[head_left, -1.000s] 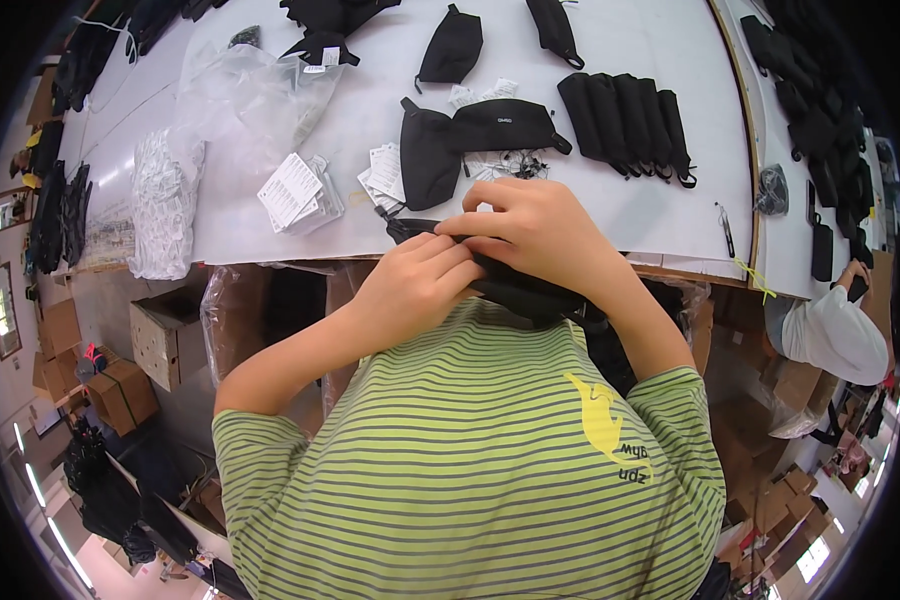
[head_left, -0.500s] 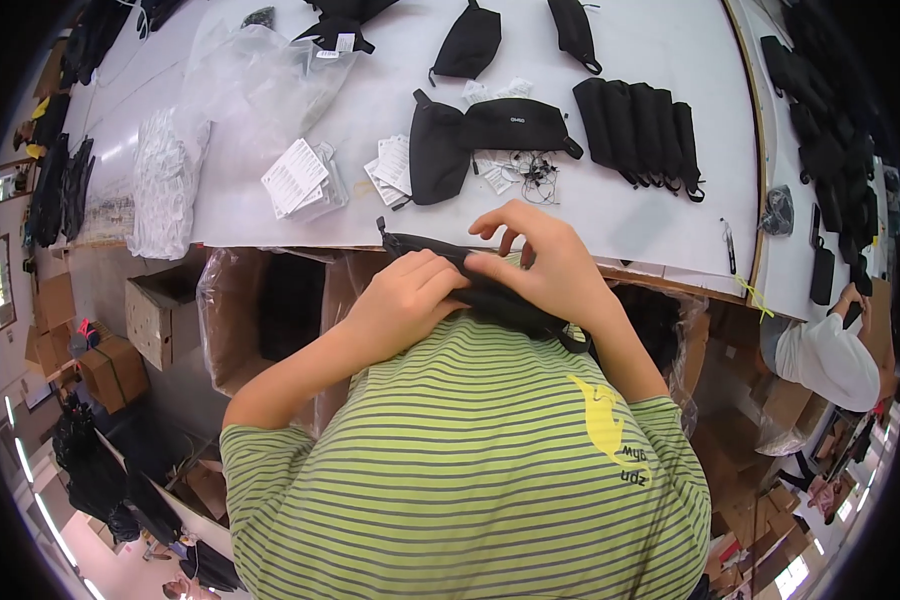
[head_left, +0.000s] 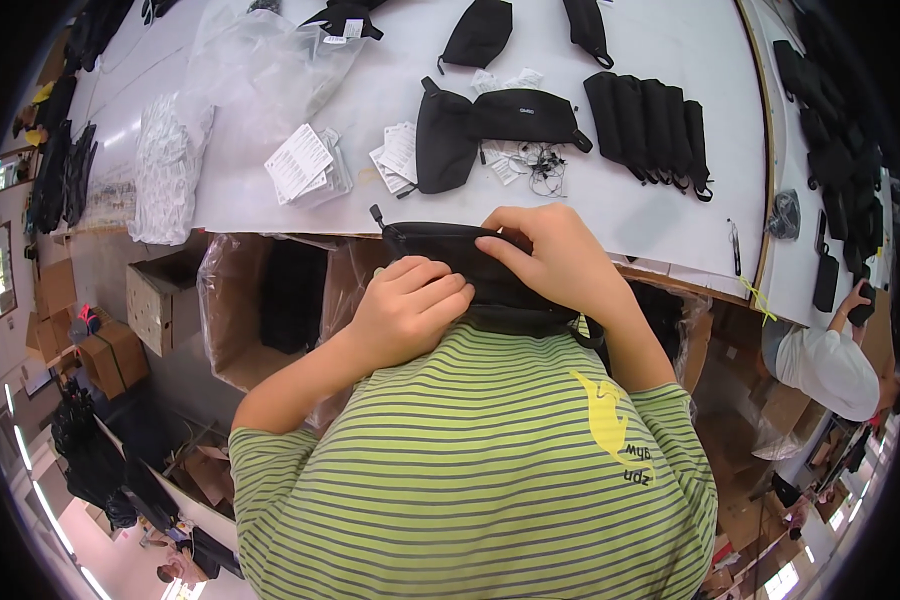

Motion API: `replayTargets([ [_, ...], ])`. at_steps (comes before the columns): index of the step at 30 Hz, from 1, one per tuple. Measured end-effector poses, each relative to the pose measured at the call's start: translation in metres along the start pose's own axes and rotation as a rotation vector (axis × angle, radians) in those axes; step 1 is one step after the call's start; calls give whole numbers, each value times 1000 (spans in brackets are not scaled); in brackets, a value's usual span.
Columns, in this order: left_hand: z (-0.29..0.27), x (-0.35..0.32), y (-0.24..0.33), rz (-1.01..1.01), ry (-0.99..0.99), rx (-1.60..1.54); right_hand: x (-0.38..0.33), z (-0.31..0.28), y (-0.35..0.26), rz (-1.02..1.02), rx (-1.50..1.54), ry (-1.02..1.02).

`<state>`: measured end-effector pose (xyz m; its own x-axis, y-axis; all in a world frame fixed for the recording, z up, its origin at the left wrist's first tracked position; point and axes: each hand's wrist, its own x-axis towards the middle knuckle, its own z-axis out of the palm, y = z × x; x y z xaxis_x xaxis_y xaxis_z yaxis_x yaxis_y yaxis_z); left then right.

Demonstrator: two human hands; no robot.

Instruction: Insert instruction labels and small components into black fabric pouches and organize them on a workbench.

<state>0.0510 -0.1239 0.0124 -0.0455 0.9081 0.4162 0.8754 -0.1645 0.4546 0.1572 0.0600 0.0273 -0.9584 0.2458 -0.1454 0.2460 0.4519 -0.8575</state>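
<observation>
Head view shows us the white table spread across the top, its near edge just beyond our hands; our striped shirt fills the bottom; under the table edge stand cardboard boxes lined with clear plastic. We hold a black pouch close to the chest, at the table edge; our left hand is curled over its near side, knuckles up; our right hand is clamped on its top edge, fingers pinching the rim; both hands sit close together on it. Further out lie a crumpled clear bag, a patterned plastic packet at the left edge, a row of folded black pouches at right, and two black pouches laid crosswise mid-table; beside these sit white paper cards in small stacks, and a tangle of small tags; another person in white stands at far right.
</observation>
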Motion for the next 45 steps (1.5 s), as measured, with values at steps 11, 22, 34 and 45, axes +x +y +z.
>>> replayTargets([
  [11,-14,9,-3,-46,98,88,-9,-14,-32,-72,-13,70],
  [22,-20,12,-3,57,78,85,-21,-12,-43,-203,-166,104],
  [34,-25,13,1,138,-30,67,-13,-12,-38,-236,-250,50],
  [45,-28,3,-7,143,181,105,-13,-21,-40,-204,-71,-142],
])
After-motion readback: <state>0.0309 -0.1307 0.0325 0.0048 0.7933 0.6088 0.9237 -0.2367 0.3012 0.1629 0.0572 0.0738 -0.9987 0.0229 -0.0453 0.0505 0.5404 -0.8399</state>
